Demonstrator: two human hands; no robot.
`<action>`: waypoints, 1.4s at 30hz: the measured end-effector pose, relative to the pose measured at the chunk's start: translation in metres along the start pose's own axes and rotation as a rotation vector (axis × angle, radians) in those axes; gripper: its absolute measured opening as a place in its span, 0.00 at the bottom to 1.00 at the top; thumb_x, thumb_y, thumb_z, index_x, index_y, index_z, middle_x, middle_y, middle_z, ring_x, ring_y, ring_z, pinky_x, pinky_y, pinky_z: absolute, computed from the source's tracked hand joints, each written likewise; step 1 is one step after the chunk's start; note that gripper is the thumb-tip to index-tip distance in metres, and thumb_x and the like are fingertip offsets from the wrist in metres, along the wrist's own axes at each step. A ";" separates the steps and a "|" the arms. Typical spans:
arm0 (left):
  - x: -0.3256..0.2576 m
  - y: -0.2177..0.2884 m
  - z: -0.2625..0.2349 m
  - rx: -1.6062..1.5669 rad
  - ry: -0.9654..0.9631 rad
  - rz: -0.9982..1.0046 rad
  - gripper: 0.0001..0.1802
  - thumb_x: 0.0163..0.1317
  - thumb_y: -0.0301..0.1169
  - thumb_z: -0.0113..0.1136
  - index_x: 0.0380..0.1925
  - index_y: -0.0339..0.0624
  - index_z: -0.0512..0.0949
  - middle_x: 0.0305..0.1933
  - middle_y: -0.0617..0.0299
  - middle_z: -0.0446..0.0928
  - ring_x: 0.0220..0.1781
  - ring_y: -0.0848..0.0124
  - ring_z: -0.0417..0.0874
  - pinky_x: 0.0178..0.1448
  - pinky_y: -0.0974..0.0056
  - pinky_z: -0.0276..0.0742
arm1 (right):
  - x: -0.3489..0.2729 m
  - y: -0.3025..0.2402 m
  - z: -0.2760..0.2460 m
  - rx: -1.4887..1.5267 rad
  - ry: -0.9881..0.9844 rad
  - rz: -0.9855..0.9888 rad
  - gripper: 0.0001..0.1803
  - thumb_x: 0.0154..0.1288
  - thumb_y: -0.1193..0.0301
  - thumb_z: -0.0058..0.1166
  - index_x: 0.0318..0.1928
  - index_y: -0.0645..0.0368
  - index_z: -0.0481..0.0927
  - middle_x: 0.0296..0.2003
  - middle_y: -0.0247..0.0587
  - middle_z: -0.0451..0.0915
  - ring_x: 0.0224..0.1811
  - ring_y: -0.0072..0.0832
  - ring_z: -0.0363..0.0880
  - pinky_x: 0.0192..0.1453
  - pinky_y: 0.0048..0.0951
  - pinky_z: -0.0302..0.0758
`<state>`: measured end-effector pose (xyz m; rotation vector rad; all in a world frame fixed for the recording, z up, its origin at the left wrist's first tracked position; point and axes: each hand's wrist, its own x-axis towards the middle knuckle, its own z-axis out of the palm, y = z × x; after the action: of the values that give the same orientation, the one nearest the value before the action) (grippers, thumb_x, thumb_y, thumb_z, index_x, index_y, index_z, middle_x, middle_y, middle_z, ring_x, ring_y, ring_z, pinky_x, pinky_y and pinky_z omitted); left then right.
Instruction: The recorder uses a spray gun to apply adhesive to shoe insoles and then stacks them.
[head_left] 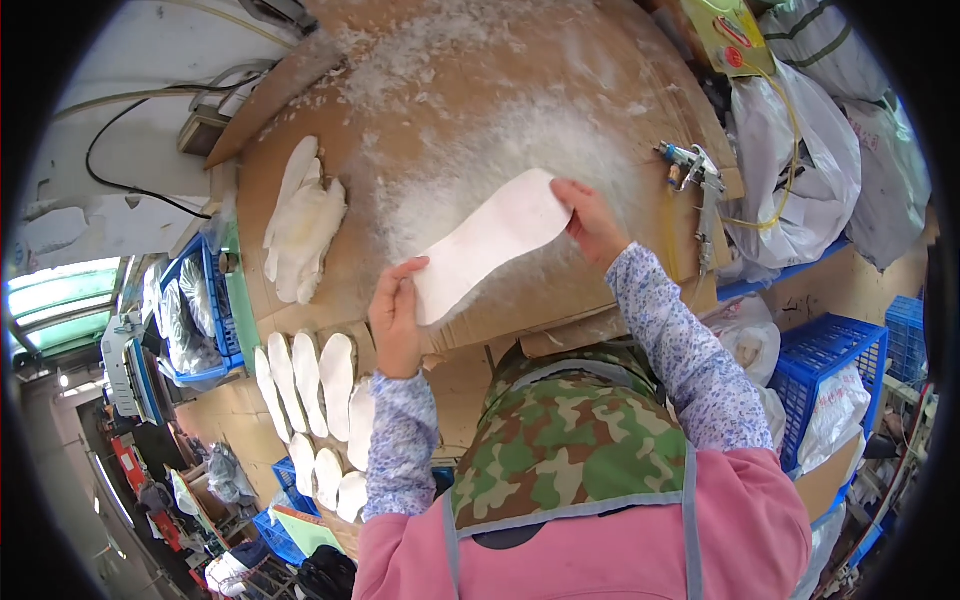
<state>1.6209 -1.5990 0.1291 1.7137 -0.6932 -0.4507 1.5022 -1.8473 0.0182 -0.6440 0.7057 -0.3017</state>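
A white insole (490,245) is stretched between my two hands above a cardboard-covered table. My left hand (397,318) pinches its lower left end, thumb on top. At the upper right end, my right hand (592,220) grips the edge with its fingers closed. Under the insole, whitish fuzz or dried spray (560,135) coats the cardboard (370,300). A loose pile of pale insoles (308,240) lies left of my hands. Nearer to me on the left, several more insoles (336,385) are laid out in rows, some partly hidden by my left sleeve.
A metal spray gun (692,170) lies on the table's right side, joined to a yellow hose (790,180). Blue crates (825,375) and stuffed plastic bags (795,150) stand at the right. Another blue crate (200,310) holding plastic bags is at the left.
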 end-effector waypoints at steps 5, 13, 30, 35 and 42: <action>-0.014 -0.081 0.034 0.358 -0.004 -0.047 0.14 0.65 0.22 0.45 0.47 0.39 0.77 0.50 0.57 0.75 0.51 0.65 0.74 0.59 0.64 0.66 | 0.025 -0.017 -0.032 -0.847 0.245 -0.482 0.18 0.64 0.68 0.54 0.53 0.62 0.77 0.41 0.38 0.82 0.41 0.26 0.80 0.46 0.27 0.75; -0.057 -0.089 0.042 0.721 0.234 0.068 0.18 0.55 0.20 0.51 0.46 0.40 0.78 0.58 0.56 0.70 0.59 0.50 0.67 0.61 0.51 0.63 | -0.064 -0.074 -0.171 -1.458 0.907 -0.858 0.22 0.52 0.66 0.63 0.47 0.64 0.78 0.41 0.49 0.79 0.40 0.38 0.78 0.46 0.36 0.76; 0.014 -0.078 0.147 0.678 -0.146 0.439 0.22 0.50 0.23 0.53 0.48 0.37 0.74 0.52 0.52 0.73 0.58 0.53 0.70 0.64 0.51 0.61 | -0.163 -0.092 -0.089 -0.662 0.414 -0.627 0.28 0.51 0.81 0.50 0.57 0.62 0.70 0.46 0.36 0.77 0.34 0.19 0.73 0.38 0.20 0.71; -0.044 -0.073 0.090 0.397 -0.109 0.242 0.09 0.53 0.23 0.55 0.36 0.39 0.73 0.40 0.53 0.73 0.48 0.54 0.73 0.55 0.54 0.65 | -0.170 -0.095 -0.034 -0.485 0.126 -0.171 0.32 0.52 0.80 0.46 0.62 0.63 0.66 0.39 0.39 0.78 0.25 0.20 0.69 0.28 0.20 0.65; -0.095 -0.094 0.031 0.295 0.214 -0.270 0.08 0.60 0.23 0.53 0.40 0.38 0.72 0.36 0.54 0.71 0.43 0.53 0.72 0.49 0.54 0.63 | -0.153 -0.055 0.024 -0.795 -0.011 0.021 0.17 0.64 0.77 0.48 0.54 0.62 0.75 0.26 0.28 0.74 0.23 0.16 0.68 0.27 0.21 0.65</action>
<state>1.5500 -1.5456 0.0249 2.1119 -0.3871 -0.3544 1.4045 -1.8078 0.1445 -1.3882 0.8182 0.0184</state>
